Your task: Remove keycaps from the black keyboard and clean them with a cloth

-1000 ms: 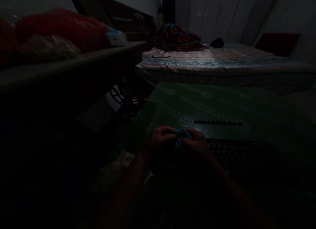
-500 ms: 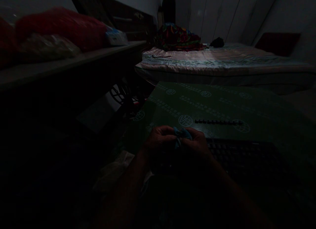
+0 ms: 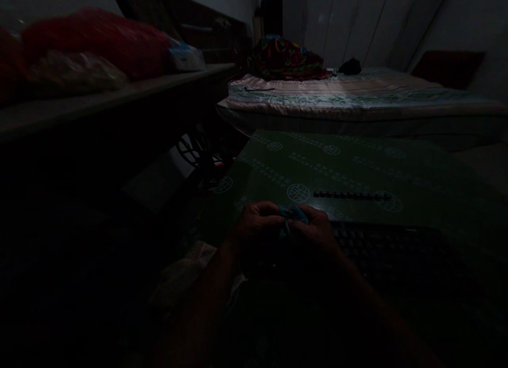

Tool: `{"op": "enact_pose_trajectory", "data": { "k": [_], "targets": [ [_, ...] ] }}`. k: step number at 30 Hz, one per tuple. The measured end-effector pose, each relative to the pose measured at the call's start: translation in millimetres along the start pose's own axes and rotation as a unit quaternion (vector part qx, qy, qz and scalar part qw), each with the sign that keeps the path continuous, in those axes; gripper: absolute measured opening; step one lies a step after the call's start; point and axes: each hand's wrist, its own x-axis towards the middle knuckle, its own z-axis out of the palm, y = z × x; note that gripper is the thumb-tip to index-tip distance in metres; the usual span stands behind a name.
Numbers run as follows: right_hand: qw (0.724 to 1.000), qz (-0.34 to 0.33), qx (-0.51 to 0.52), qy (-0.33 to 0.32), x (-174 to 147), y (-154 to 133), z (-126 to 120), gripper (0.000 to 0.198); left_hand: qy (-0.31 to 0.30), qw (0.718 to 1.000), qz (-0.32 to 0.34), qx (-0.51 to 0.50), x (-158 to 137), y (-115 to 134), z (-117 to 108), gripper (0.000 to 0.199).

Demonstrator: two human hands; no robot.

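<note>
Between my two hands is a small piece of blue cloth (image 3: 298, 213), bunched up, with a paler bit near its middle. My left hand (image 3: 256, 220) pinches its left side between thumb and fingers. On the other side, my right hand (image 3: 317, 228) is closed on the cloth, thumb pointing inward. Both hands are over the near part of a green printed board (image 3: 270, 167). A black keyboard (image 3: 397, 251) lies beside and partly behind my right hand. Beyond it rests a row of small dark pieces (image 3: 351, 196). Deep shadow hides what is under my palms.
Near my left forearm lies a pale crumpled cloth or bag (image 3: 190, 265). A shelf (image 3: 159, 88) at left bears a red plastic bag (image 3: 95, 40) and a tissue-like pack (image 3: 186, 57). Behind the board stands a bed (image 3: 357, 95) with a patterned blanket (image 3: 286, 58).
Both hands stay in nearly the same place, still on the blue cloth. The cloth's folds and the fingers have shifted very slightly.
</note>
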Motion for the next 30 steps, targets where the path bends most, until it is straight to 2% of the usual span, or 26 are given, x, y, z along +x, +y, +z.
{"op": "enact_pose_trajectory", "data": {
  "k": [4, 11, 17, 30],
  "targets": [
    [1.0, -0.02, -0.014, 0.001, -1.0, -2.9, 0.9, 0.015, 0.01, 1.0, -0.005, 0.017, 0.8, -0.5, -0.6, 0.027],
    [0.996, 0.039, 0.074, -0.014, -1.0, 2.2, 2.6, 0.022, -0.008, 1.0, -0.014, 0.01, 0.7, -2.8, -3.3, 0.026],
    [0.996, 0.035, 0.081, -0.022, -1.0, 5.4, 3.4, 0.028, -0.009, 0.999, 0.003, 0.033, 2.1, -4.1, -4.8, 0.023],
    [0.987, 0.103, 0.121, -0.004, 0.7, -5.4, 4.2, 0.028, -0.023, 0.998, 0.013, 0.062, 0.9, -5.2, -3.6, 0.024]
  ]
}}
